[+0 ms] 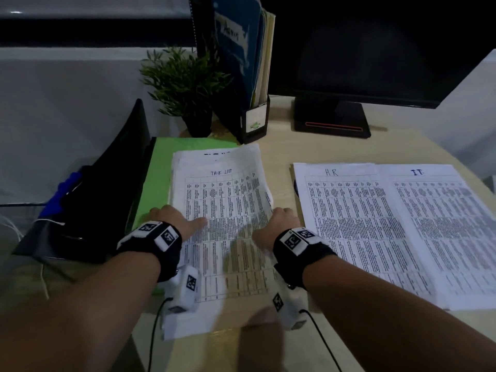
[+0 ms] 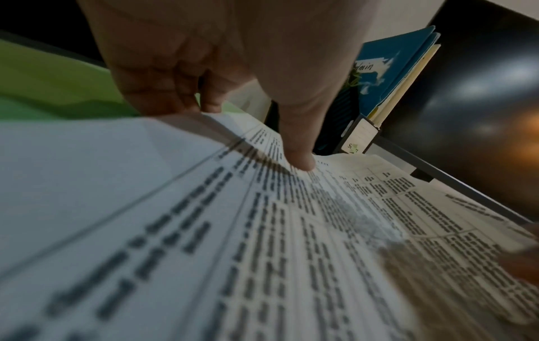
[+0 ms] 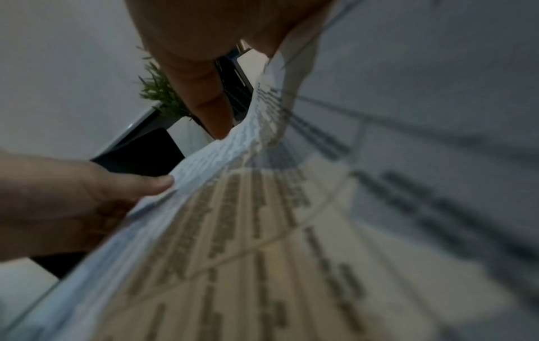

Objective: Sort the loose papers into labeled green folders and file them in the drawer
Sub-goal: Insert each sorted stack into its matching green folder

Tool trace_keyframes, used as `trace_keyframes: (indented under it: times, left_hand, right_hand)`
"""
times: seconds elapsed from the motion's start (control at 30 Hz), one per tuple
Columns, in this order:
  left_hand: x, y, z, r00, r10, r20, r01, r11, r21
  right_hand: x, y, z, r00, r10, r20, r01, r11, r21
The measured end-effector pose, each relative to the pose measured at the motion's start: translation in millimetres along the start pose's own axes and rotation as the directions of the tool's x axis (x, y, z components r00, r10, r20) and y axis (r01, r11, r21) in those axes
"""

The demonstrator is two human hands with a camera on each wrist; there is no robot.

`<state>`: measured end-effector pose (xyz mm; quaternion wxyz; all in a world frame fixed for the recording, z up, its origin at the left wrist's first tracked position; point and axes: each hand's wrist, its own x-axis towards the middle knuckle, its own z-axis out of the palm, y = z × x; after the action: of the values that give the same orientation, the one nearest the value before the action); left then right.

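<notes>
We grip the top sheet (image 1: pixel 228 210) of the loose paper stack, headed "Task List", by both side edges. Our left hand (image 1: pixel 171 218) pinches its left edge, thumb on the print and fingers curled under; our right hand (image 1: pixel 279 226) pinches the right edge the same way, bowing the sheet upward. The stack lies on green folders (image 1: pixel 158 167) at the desk's (image 1: pixel 281 146) left. To the right lie the "HR" pile (image 1: pixel 346 218) and, overlapping it, the "IT" pile (image 1: pixel 440 224).
</notes>
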<state>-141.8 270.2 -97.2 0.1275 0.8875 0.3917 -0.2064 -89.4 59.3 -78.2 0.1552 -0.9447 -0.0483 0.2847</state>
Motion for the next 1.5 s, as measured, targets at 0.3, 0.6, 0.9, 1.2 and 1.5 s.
trace_keyframes:
  times: [0.3, 0.6, 0.9, 1.2, 1.5]
  left_hand:
    - [-14, 8, 0, 0.998, -0.056, 0.035, 0.063, 0.959, -0.276]
    - [-33, 10, 11, 0.998, -0.015, 0.064, 0.029, 0.975, -0.222]
    - [-111, 53, -47, 0.891, 0.445, -0.089, -0.234, 0.283, -0.930]
    - [-223, 136, -59, 0.759, 0.452, -0.468, -0.542, 0.042, -0.839]
    - [-262, 168, -61, 0.709, 0.497, -0.500, -0.582, 0.012, -0.813]
  right_hand:
    - [2, 6, -10, 0.984, 0.082, 0.157, -0.142, 0.898, 0.416]
    - [-29, 32, -26, 0.995, -0.094, -0.020, 0.092, 0.868, 0.488]
    - [-98, 102, -79, 0.947, -0.087, -0.308, 0.300, 0.574, 0.762]
    - [-142, 152, -120, 0.679, 0.113, -0.725, 0.533, 0.602, 0.594]
    - [-164, 188, -166, 0.547, 0.166, -0.821, 0.678, 0.488, 0.550]
